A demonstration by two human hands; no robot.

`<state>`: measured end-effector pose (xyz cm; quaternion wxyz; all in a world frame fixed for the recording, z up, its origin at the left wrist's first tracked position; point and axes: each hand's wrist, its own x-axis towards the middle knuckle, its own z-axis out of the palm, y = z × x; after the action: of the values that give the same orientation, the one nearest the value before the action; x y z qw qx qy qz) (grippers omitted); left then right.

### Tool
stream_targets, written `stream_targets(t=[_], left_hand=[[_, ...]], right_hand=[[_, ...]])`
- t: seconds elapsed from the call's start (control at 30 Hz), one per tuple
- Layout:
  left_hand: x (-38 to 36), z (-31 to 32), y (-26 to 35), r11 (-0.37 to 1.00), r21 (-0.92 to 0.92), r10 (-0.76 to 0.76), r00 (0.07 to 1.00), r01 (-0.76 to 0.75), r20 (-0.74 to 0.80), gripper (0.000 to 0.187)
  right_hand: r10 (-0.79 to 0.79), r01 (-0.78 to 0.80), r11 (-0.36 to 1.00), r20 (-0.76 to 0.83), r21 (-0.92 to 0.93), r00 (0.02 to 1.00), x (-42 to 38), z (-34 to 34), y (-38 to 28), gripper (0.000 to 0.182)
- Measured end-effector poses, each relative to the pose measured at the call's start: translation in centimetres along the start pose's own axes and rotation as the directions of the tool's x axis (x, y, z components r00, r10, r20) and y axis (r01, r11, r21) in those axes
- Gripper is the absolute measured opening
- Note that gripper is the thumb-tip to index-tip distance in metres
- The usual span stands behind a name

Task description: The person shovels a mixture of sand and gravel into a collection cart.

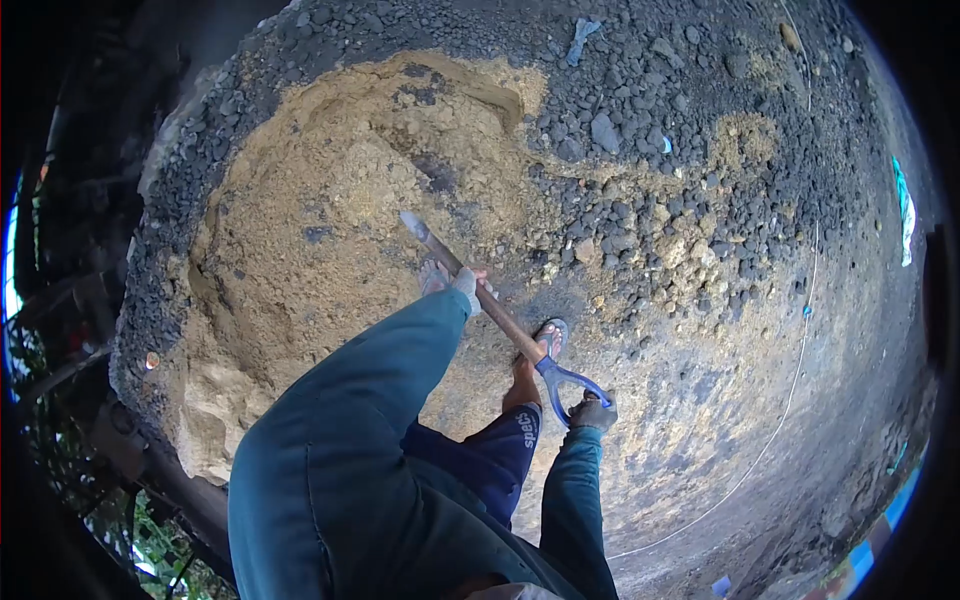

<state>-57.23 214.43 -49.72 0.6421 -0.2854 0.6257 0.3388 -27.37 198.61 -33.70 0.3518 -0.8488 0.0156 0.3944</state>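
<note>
A shovel [513,331] with a wooden shaft and a blue D-shaped handle slants across the middle of the head view. My left hand [468,288] is wrapped round the shaft, partway down. At the upper end, my right hand [593,411] grips the blue handle. The shovel's far end shows pale grey metal at the sandy pile [340,240]; I cannot make out the blade, which blends into or lies under the sand. My sandalled foot [552,337] is beside the shaft, and my other foot [434,277] is by the sand near my left hand.
Dark gravel [610,215] spreads behind and to the right of the sand. A larger grey stone [604,132] lies among it. A thin white line [795,400] runs along the ground at right. A blue scrap [582,40] lies at the top.
</note>
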Motion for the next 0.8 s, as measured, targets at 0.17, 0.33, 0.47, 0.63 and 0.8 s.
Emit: stream_targets(t=[0.17,0.33,0.47,0.63,0.8], left_hand=[[-10.9,-3.1,-3.5,0.972,-0.153,0.184,0.983,-0.179,0.021,0.032],[-19.3,-3.4,-9.0,0.856,-0.490,0.211,0.977,-0.166,0.037,0.023],[-21.7,-2.8,-11.7,0.688,-0.714,0.190,0.982,-0.133,0.001,0.010],[-22.9,-8.5,-11.0,0.426,-0.899,0.170,0.985,-0.098,-0.027,0.012],[-23.5,-21.8,-11.5,-0.054,-0.962,0.087,0.958,-0.268,-0.272,0.020]], right_hand=[[-0.077,0.080,0.997,0.167,-0.012,0.983,-1.0,-6.3,-4.4,0.012],[-0.246,0.327,0.905,0.291,-0.274,0.925,-1.3,-11.9,-14.9,0.013],[-0.269,0.473,0.788,0.472,-0.393,0.840,1.0,-10.2,-24.3,0.014],[-0.154,0.616,0.624,0.697,-0.482,0.700,-4.9,0.9,-30.1,0.003],[-0.136,0.997,0.070,0.990,0.037,-0.027,-9.2,18.4,-22.5,0.003]])
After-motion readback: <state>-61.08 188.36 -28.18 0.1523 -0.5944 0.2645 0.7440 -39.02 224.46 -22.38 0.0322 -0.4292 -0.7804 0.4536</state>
